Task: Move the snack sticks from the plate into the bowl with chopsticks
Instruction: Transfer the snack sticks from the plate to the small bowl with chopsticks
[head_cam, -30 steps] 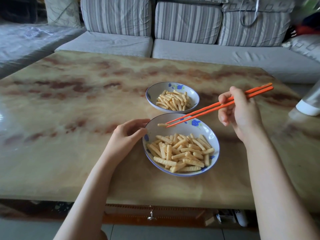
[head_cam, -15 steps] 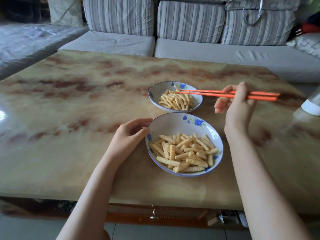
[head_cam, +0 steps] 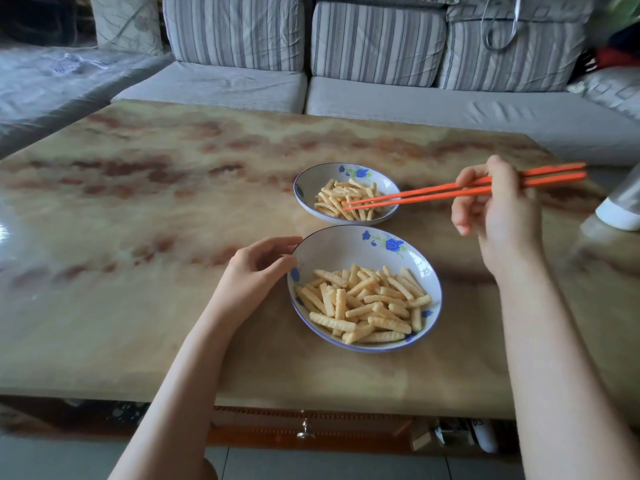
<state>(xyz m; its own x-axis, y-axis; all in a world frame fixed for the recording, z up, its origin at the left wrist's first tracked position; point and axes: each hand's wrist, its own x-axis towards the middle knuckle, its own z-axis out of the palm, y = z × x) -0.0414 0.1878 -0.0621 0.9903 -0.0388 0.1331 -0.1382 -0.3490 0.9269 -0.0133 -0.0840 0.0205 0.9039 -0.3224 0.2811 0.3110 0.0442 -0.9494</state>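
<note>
Gripping the orange chopsticks (head_cam: 433, 194), my right hand (head_cam: 502, 220) hangs right of the far bowl (head_cam: 304, 188), with the tips low among the snack sticks (head_cam: 337, 197) heaped there. More fill the near plate (head_cam: 332, 247), whose left rim my left hand (head_cam: 256, 271) cups with curled thumb and forefinger. A striped sofa (head_cam: 377, 43) stands beyond the marbled counter (head_cam: 138, 237), and a white-based container (head_cam: 616, 216) sits far right.

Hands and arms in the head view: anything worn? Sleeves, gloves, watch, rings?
Nothing worn that shows. The left hand and right hand are bare: no gloves, no rings on the visible fingers. The left forearm and right forearm are bare down to the frame's bottom edge, with no sleeve, watch or bracelet in view.
</note>
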